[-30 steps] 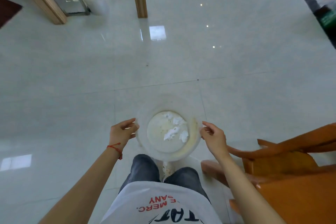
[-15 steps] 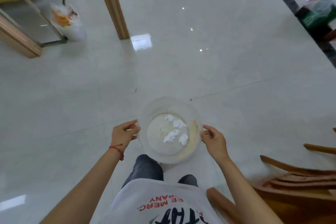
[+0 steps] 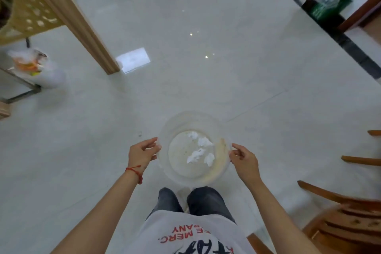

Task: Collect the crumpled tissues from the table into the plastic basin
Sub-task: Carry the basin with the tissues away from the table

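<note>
I hold a clear plastic basin (image 3: pixel 181 177) in front of me above the tiled floor. My left hand (image 3: pixel 141 154) grips its left rim and my right hand (image 3: pixel 244 161) grips its right rim. Several crumpled white tissues (image 3: pixel 199 151) lie on the basin's bottom, toward the right side. No table is in view.
A wooden post (image 3: pixel 82 27) and a lattice panel (image 3: pixel 26 12) stand at the upper left, with a white bag (image 3: pixel 35 66) on the floor beside them. A wooden chair (image 3: pixel 346 212) is at the lower right. A green bin (image 3: pixel 325 4) sits at the far upper right.
The view has swung left and forward as I walk; the chair slid to the right edge and the wooden post came closer. Both hands keep their hold on the basin.
</note>
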Demonstrator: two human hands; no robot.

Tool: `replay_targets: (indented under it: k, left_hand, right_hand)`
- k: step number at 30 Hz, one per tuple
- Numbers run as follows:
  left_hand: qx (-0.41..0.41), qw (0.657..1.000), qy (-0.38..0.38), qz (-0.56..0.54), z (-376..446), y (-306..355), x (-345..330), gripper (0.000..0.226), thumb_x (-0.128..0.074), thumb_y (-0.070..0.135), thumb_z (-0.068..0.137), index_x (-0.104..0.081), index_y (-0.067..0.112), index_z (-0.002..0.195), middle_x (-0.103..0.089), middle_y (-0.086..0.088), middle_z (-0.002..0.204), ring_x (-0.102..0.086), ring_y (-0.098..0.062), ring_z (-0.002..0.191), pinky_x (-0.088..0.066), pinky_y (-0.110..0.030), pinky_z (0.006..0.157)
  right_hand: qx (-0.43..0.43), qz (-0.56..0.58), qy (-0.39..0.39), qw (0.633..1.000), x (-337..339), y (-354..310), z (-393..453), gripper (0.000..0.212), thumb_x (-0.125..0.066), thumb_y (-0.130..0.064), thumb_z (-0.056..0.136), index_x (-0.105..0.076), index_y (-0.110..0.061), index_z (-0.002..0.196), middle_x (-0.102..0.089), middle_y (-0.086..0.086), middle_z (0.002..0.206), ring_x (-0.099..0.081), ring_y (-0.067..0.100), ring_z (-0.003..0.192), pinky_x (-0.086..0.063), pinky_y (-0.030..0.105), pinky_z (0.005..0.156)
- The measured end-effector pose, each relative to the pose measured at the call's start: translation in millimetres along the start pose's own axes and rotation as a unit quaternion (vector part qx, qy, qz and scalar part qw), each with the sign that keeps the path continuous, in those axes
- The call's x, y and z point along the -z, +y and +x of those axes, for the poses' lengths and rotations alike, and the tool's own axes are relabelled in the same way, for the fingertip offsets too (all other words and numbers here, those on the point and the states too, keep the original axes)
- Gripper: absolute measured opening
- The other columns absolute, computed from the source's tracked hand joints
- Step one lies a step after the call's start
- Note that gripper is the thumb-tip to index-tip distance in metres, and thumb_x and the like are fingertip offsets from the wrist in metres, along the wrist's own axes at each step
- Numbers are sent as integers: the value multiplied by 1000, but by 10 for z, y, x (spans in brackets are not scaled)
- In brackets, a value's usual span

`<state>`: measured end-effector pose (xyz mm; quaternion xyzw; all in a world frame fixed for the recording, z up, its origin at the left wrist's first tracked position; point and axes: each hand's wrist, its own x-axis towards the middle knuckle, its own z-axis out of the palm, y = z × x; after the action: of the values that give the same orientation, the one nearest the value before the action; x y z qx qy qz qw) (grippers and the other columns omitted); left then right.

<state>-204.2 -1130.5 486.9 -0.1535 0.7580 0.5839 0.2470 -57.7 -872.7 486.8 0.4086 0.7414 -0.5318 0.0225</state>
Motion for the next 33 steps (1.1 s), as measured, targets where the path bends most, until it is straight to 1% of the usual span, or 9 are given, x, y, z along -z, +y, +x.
replay_targets:
  k: [5, 7, 10, 12, 15, 19, 25, 29, 33]
  left_hand:
    - [-18, 999, -30, 15, 419, 406, -488, 33, -71, 6, 76, -66, 6, 108, -64, -11, 90, -61, -20, 78, -54, -15, 56]
    - [-20, 998, -44, 29, 573, 581, -713, 32, -71, 7, 76, -66, 8, 108, -64, -12, 91, -62, -21, 80, -56, -17, 58]
    - [-29, 996, -72, 44, 769, 862, -1082, 32, -71, 8, 76, -66, 8, 108, -65, -12, 95, -63, -24, 85, -57, -19, 61]
    - [-36, 993, -90, 64, 878, 1033, -1331, 33, -71, 7, 77, -66, 7, 109, -65, -13, 96, -63, -25, 88, -57, -22, 64]
    - [-45, 986, -131, 88, 980, 1248, -1713, 33, -70, 8, 77, -66, 7, 110, -66, -15, 100, -63, -28, 92, -55, -32, 72]
    - [-54, 971, -197, 121, 1101, 1506, -2278, 33, -71, 7, 76, -66, 7, 109, -67, -16, 101, -64, -29, 93, -55, -34, 76]
    - [-69, 942, -284, 162, 1316, 1886, -3207, 32, -71, 8, 76, -67, 8, 108, -69, -12, 94, -66, -23, 87, -56, -22, 64]
    - [-79, 920, -336, 188, 1535, 2202, -3886, 31, -70, 7, 77, -66, 7, 108, -69, -11, 93, -66, -24, 86, -56, -24, 65]
    - [-89, 902, -371, 201, 1721, 2566, -4547, 31, -70, 6, 77, -66, 6, 108, -68, -11, 93, -65, -22, 84, -54, -17, 59]
  right_hand:
    - [2, 0, 32, 999, 277, -93, 502, 29, -59, -17, 87, -60, -14, 116, -66, 3, 84, -61, 11, 72, -45, 10, 62]
    - [-10, 7, 49, 999, 419, -141, 665, 29, -58, -16, 87, -59, -14, 116, -66, 3, 84, -61, 13, 74, -45, 12, 65]
    - [-26, 24, 75, 997, 648, -201, 876, 30, -58, -17, 88, -59, -12, 117, -67, 5, 87, -63, 20, 80, -54, 31, 76]
    - [-38, 33, 99, 994, 800, -212, 973, 31, -58, -17, 87, -58, -12, 118, -67, 6, 87, -64, 22, 81, -54, 38, 81]
    - [-61, 62, 142, 986, 1020, -174, 1050, 31, -59, -16, 87, -59, -11, 117, -66, 5, 87, -64, 21, 80, -54, 36, 80]
    - [-97, 103, 202, 969, 1324, -90, 1104, 31, -59, -18, 87, -59, -13, 117, -67, 6, 90, -64, 22, 84, -54, 39, 81]
    - [-145, 147, 282, 937, 1765, -10, 1336, 30, -59, -17, 86, -60, -13, 116, -68, 5, 89, -64, 22, 83, -53, 35, 80]
    - [-170, 172, 327, 914, 2074, -36, 1664, 30, -60, -17, 86, -61, -14, 115, -69, 6, 89, -64, 21, 82, -52, 32, 78]
    - [-187, 201, 358, 892, 2392, -116, 2027, 29, -60, -16, 86, -61, -13, 115, -68, 4, 85, -64, 20, 80, -53, 33, 78]
